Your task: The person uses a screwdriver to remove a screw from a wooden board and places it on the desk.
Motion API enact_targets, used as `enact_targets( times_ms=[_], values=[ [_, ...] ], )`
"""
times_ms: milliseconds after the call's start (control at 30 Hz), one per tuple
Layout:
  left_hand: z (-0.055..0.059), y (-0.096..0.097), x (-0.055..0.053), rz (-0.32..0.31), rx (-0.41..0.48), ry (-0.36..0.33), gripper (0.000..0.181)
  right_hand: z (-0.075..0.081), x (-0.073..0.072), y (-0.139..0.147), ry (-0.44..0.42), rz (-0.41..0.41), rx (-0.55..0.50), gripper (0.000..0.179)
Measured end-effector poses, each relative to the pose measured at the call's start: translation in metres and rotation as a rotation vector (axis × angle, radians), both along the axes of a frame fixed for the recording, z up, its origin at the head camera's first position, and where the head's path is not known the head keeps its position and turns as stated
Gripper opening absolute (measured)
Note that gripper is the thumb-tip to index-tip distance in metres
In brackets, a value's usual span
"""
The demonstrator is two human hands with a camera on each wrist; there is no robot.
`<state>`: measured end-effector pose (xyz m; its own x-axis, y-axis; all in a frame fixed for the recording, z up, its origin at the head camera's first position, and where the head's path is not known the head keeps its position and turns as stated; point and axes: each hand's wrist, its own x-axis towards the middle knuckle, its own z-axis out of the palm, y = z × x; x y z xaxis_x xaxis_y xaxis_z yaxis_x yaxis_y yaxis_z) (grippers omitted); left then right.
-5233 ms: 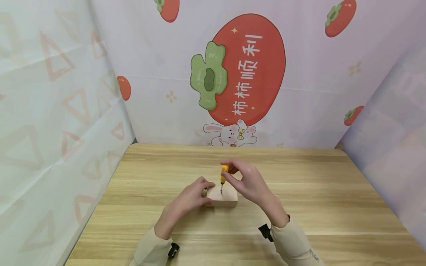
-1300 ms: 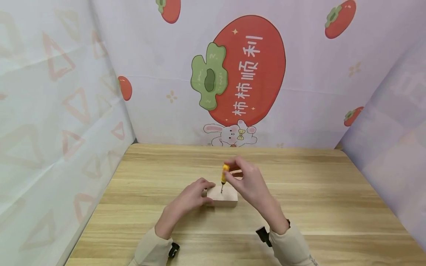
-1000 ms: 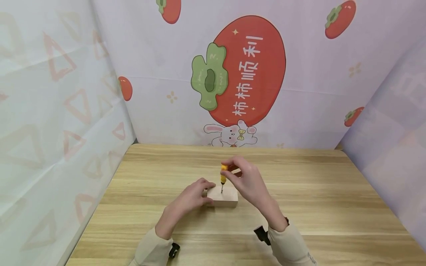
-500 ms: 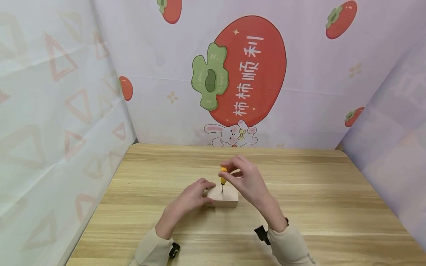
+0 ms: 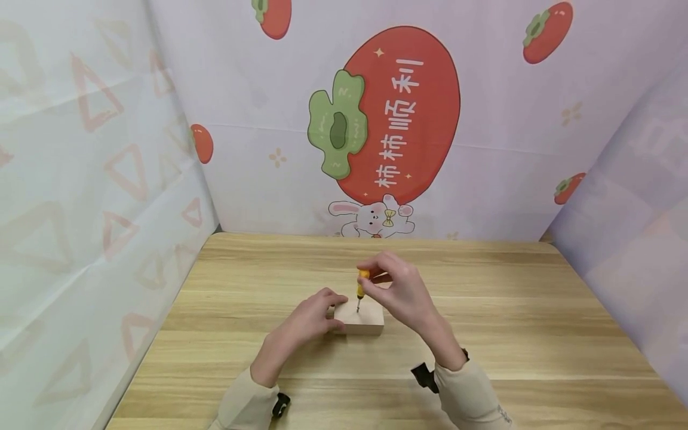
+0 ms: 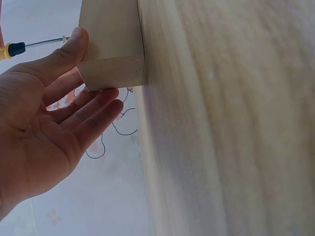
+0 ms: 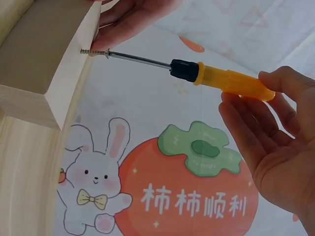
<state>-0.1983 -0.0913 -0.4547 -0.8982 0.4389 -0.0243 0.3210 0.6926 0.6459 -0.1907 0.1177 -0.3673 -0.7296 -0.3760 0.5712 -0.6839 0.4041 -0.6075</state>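
A pale rectangular wooden block (image 5: 363, 328) lies on the table, its left end gripped by my left hand (image 5: 307, 320). In the left wrist view the thumb (image 6: 75, 45) is on the top face and fingers are at the far side. My right hand (image 5: 402, 294) pinches the yellow handle of a screwdriver (image 7: 231, 82) near its butt end. The screwdriver stands nearly upright over the block, leaning slightly. Its tip meets the head of a screw (image 7: 95, 52), whose point is at the block's top face; much of the thread shows above the wood.
The wood-grain table (image 5: 242, 269) extends around the block on all sides. A white printed cloth (image 5: 258, 179) hangs behind its back edge, with more cloth at left and right. Black straps (image 5: 424, 377) with small mounts sit at both wrists.
The right fingers have shifted round the handle several times, and the screwdriver's lean has changed slightly. Block and left hand have stayed in place.
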Motion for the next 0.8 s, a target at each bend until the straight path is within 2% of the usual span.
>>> enact_targets(
  times_ms=[133, 300, 500, 667, 733, 800],
  values=[
    [-0.001, 0.0, 0.0, 0.003, 0.002, -0.001, 0.053, -0.001, 0.001, 0.003, -0.004, 0.041, 0.011, 0.022],
    [-0.001, 0.0, 0.001, 0.004, -0.003, -0.003, 0.052, -0.004, 0.001, 0.002, 0.004, 0.041, 0.006, 0.023],
    [0.0, 0.0, 0.002, 0.003, -0.007, -0.005, 0.052, -0.008, 0.003, -0.005, 0.041, -0.015, -0.027, 0.022],
    [0.001, 0.0, 0.002, 0.004, -0.004, -0.001, 0.052, -0.006, 0.003, -0.006, 0.054, -0.069, 0.005, 0.024],
    [0.001, 0.0, 0.001, 0.005, -0.003, 0.0, 0.052, -0.004, 0.001, -0.004, 0.041, -0.061, 0.015, 0.022],
    [0.001, 0.0, 0.001, 0.005, -0.001, 0.0, 0.053, -0.002, -0.001, -0.001, 0.012, -0.019, 0.011, 0.02]
  ],
)
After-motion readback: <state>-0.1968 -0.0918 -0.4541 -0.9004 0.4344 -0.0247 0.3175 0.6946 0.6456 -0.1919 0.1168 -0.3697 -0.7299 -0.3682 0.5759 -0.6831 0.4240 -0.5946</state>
